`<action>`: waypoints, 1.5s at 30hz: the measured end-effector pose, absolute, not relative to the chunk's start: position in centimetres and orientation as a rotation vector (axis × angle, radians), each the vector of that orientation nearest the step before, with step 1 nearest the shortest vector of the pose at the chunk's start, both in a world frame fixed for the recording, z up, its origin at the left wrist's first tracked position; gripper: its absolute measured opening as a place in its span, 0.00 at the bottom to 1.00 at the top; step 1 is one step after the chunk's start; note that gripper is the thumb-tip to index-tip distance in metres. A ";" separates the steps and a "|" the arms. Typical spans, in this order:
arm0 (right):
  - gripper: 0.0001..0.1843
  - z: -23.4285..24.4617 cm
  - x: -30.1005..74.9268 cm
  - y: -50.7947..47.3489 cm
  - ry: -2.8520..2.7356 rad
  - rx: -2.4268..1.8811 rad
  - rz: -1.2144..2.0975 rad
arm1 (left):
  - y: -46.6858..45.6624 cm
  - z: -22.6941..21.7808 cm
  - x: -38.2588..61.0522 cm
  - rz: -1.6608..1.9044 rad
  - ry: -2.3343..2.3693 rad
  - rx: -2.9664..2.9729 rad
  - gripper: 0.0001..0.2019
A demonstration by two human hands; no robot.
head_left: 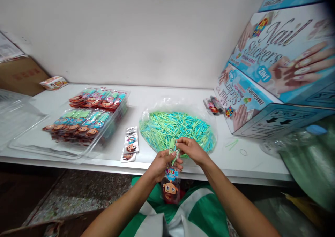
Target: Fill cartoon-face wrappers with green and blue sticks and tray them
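Observation:
My left hand (pixel 161 164) is closed around the top of a small printed pouch (pixel 170 190) with a cartoon face on it. The pouch hangs below my fingers, over the front edge of the table. Several thin green sticks (pixel 172 144) stick up from its top. My right hand (pixel 192 150) pinches at these sticks, its fingertips nearly meeting those of the left. Just behind both hands lies a transparent bag (pixel 180 106) spread open, heaped with thin green and blue sticks (pixel 167 125). How far the held sticks reach into the pouch is hidden by my fingers.
Left stands a transparent plastic tray (pixel 86 153) with rows of filled cartoon pouches (pixel 78 123). Flat printed packets (pixel 131 144) lie beside it. Right are stacked nail sticker boxes (pixel 285 52), small dark packets (pixel 213 104), a rubber band (pixel 243 152) and a plastic bottle (pixel 293 141).

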State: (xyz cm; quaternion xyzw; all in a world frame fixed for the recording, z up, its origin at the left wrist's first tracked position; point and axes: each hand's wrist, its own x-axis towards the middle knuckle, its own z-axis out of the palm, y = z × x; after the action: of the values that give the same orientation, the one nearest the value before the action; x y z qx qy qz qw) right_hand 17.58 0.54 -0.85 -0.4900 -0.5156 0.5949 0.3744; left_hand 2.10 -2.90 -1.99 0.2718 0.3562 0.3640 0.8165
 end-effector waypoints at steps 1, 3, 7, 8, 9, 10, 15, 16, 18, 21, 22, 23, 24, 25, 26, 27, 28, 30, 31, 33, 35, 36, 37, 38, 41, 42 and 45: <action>0.08 -0.9 17.5 0.6 -1.330 -1.243 1.517 | -2.9 -2.0 2.1 0.773 0.757 0.584 0.15; 0.06 -0.8 17.5 0.6 -1.330 -1.238 1.499 | -2.9 -2.0 2.0 0.766 0.742 0.586 0.15; 0.10 -0.4 17.3 0.4 -1.334 -1.251 1.474 | -3.1 -2.1 2.1 0.762 0.692 0.573 0.15; 0.10 -0.3 17.3 0.3 -1.347 -1.246 1.472 | -3.1 -2.1 2.1 0.763 0.687 0.572 0.15; 0.10 -0.1 17.3 0.2 -1.366 -1.239 1.466 | -3.1 -2.1 2.1 0.763 0.689 0.575 0.15; 0.10 0.0 17.3 0.1 -1.390 -1.230 1.458 | -3.1 -2.0 2.1 0.762 0.695 0.580 0.15; 0.09 0.1 17.5 0.1 -1.488 -1.247 1.383 | -3.1 -1.7 2.0 0.758 0.698 0.588 0.16; 0.09 0.1 17.4 0.1 -1.498 -1.261 1.364 | -3.1 -1.7 2.0 0.757 0.690 0.586 0.15; 0.07 -0.1 17.3 0.2 -1.505 -1.279 1.341 | -3.2 -1.7 2.0 0.757 0.678 0.581 0.15; 0.04 -0.2 17.1 0.2 -1.455 -1.302 1.351 | -3.3 -1.7 2.1 0.755 0.676 0.575 0.15; 0.05 -0.1 17.0 0.1 -1.433 -1.305 1.366 | -3.3 -1.7 2.1 0.754 0.677 0.571 0.15; 0.07 -0.1 17.0 0.1 -1.416 -1.304 1.381 | -3.3 -1.8 2.1 0.752 0.677 0.568 0.15; 0.07 0.0 16.9 0.0 -1.410 -1.298 1.392 | -3.2 -1.8 2.1 0.749 0.675 0.567 0.15; 0.08 0.1 16.9 0.0 -1.415 -1.291 1.395 | -3.2 -1.8 2.1 0.747 0.673 0.567 0.15; 0.08 0.2 16.9 -0.1 -1.429 -1.285 1.386 | -3.2 -1.8 2.1 0.748 0.673 0.568 0.15; 0.09 0.3 16.9 -0.1 -1.450 -1.283 1.365 | -3.1 -1.8 2.1 0.749 0.671 0.570 0.15; 0.09 0.4 17.0 -0.1 -1.473 -1.285 1.339 | -3.1 -1.8 2.1 0.749 0.666 0.572 0.14; 0.09 0.6 17.0 -0.2 -1.510 -1.292 1.302 | -3.1 -1.8 2.0 0.750 0.659 0.571 0.14; 0.09 0.7 17.0 -0.2 -1.518 -1.297 1.295 | -3.1 -1.8 2.0 0.751 0.656 0.570 0.14; 0.08 0.8 17.0 -0.2 -1.525 -1.311 1.291 | -3.1 -1.8 2.0 0.748 0.658 0.566 0.14; 0.07 0.8 17.0 -0.2 -1.530 -1.324 1.289 | -3.1 -1.7 2.0 0.741 0.667 0.562 0.13; 0.06 0.8 17.0 -0.2 -1.534 -1.329 1.288 | -3.2 -1.7 2.0 0.736 0.668 0.563 0.13; 0.06 0.7 16.9 -0.2 -1.542 -1.334 1.286 | -3.2 -1.7 2.0 0.732 0.667 0.565 0.13; 0.05 0.7 16.9 -0.2 -1.550 -1.338 1.285 | -3.2 -1.7 2.0 0.729 0.664 0.568 0.13; 0.01 0.6 16.8 -0.2 -1.545 -1.339 1.273 | -3.2 -1.7 1.9 0.730 0.658 0.584 0.13; 0.02 0.5 16.7 -0.2 -1.523 -1.338 1.275 | -3.2 -1.8 1.9 0.735 0.657 0.589 0.13; 0.09 0.6 16.7 -0.3 -1.442 -1.302 1.328 | -3.2 -1.8 1.8 0.745 0.638 0.591 0.13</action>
State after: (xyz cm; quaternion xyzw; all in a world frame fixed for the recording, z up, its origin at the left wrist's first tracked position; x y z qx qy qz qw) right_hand 16.67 -0.26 0.60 -0.5110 -0.5658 0.5209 0.3841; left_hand 1.83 -3.15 -1.75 0.2794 0.3020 0.3525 0.8405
